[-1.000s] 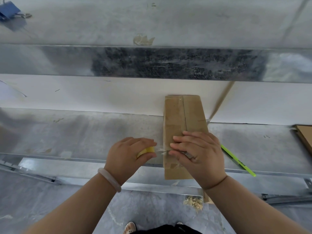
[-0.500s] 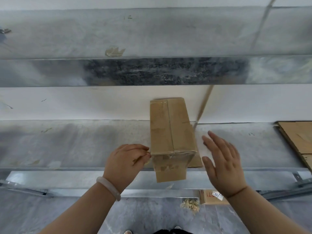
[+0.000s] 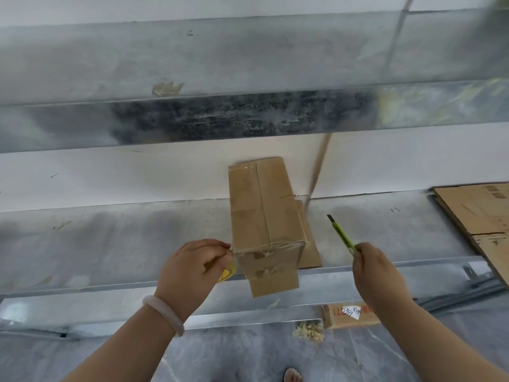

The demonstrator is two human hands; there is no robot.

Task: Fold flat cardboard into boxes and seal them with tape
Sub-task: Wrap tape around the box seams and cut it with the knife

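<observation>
While the cardboard box (image 3: 264, 216) lies lengthwise near the middle of the bench (image 3: 124, 244), its near end sticking out past the front edge, both hands are busy beside it. The box flaps are closed, with clear tape along the top seam and across the near end. The left hand (image 3: 192, 271), fingers curled, grips a tape roll (image 3: 227, 272) with a yellow core right at the box's near left corner. A short stretch of clear tape seems to run from roll to box, hard to tell exactly. There is a white bracelet (image 3: 165, 312) on the left wrist. The right hand (image 3: 377, 274) is to the right of the box and apart from it, fist closed round the handle of a green knife (image 3: 341, 234), blade end pointing up toward the back of the bench. A flat cardboard piece (image 3: 309, 244) lies under the box's right side. A stack of flat cardboard (image 3: 479, 208) sits at the right edge of the bench. Below the front edge are a small labelled carton (image 3: 349, 315) and a pile of shavings (image 3: 308, 330) just beside it.
</observation>
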